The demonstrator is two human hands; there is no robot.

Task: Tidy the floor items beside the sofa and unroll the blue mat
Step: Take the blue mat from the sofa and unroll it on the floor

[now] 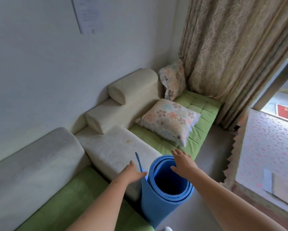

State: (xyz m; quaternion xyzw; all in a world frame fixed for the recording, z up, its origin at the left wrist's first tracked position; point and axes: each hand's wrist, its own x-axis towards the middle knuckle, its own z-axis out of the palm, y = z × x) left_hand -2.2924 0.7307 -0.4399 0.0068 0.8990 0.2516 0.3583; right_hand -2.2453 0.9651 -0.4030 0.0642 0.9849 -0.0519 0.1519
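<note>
The blue mat [163, 205] stands rolled up on end on the floor, leaning against the sofa's cream armrest [116, 152]. I look down into its hollow core. A thin blue strap [138, 161] sticks up at its left side. My left hand [131, 174] reaches to the roll's left rim, fingers extended and touching it near the strap. My right hand [184, 164] lies with straight, spread fingers over the far rim of the roll.
The sofa has green seat cushions [200, 114], cream bolsters [133, 85] and two floral pillows [171, 120]. A beige curtain [231, 50] hangs at the right. A table with a floral cloth [266, 147] stands right of the mat. Grey floor [213, 157] lies between.
</note>
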